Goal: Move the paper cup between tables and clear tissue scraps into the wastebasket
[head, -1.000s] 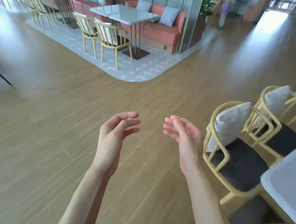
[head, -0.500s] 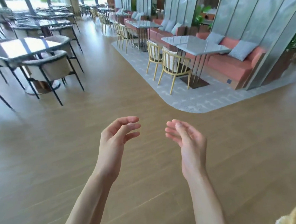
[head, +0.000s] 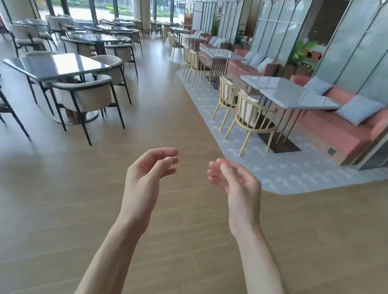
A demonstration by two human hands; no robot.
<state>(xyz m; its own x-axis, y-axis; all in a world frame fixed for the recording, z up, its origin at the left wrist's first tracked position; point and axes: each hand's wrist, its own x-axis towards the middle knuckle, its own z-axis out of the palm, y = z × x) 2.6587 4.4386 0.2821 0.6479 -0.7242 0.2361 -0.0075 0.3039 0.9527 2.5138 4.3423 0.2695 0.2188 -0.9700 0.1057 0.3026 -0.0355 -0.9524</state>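
Left hand (head: 146, 178) and right hand (head: 236, 184) stay loosely curled, holding nothing; dark table (head: 54, 67) now appears beyond the left.

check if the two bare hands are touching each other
Apart. The head view shows wooden floor between the left hand and right hand.

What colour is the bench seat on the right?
Salmon pink bench; head view shows it.
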